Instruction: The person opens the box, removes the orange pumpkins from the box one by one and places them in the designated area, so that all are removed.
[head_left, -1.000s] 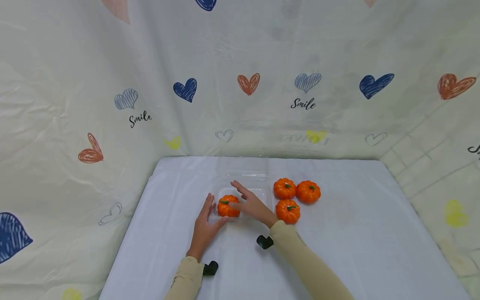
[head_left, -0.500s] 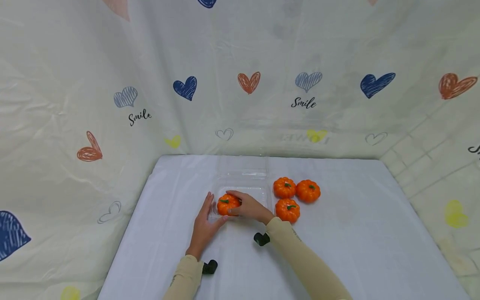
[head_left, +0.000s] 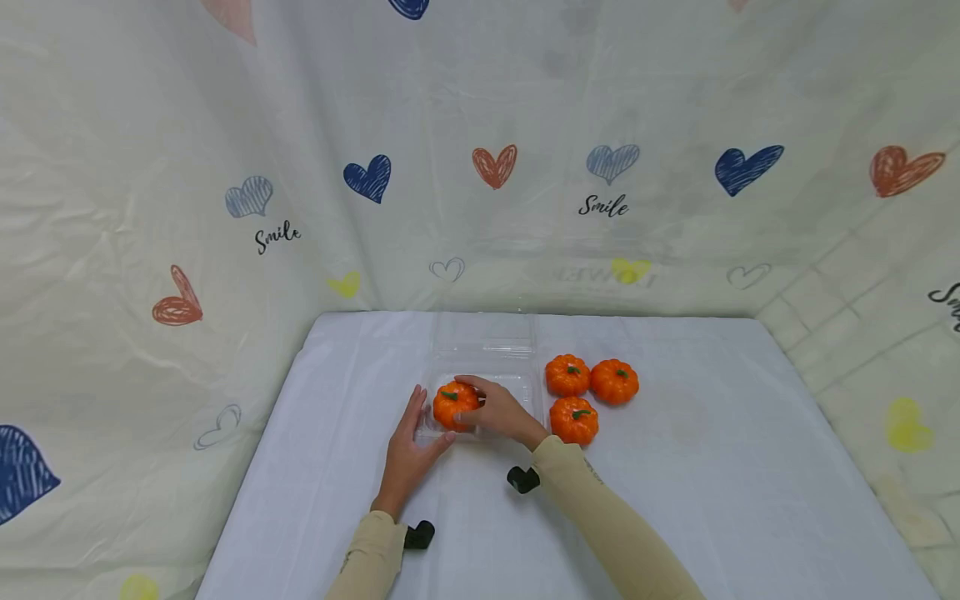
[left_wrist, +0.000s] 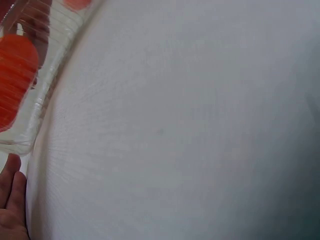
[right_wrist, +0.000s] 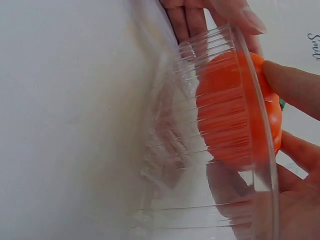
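A small orange pumpkin (head_left: 448,407) with a green stem is at the left front of a clear plastic container (head_left: 517,387), whose lid is folded back. My right hand (head_left: 504,412) grips this pumpkin between thumb and fingers. In the right wrist view the pumpkin (right_wrist: 225,110) shows through the ribbed wall, its top above the rim. Along the container's left front corner lies my left hand (head_left: 407,461), fingers straight and thumb spread towards the front edge. Only some left fingers (left_wrist: 17,187) appear in the left wrist view, close to the container's corner.
Three more orange pumpkins, one at the back (head_left: 567,376), one to the right (head_left: 615,382) and one nearer (head_left: 574,421), sit just right of the container. White cloth (head_left: 675,500) covers the table. A curtain printed with hearts (head_left: 495,250) hangs behind it.
The right hand's fingers, spread over the pumpkin a second ago, have closed round it. The pumpkin has risen slightly. My left hand has stayed at the container's corner.
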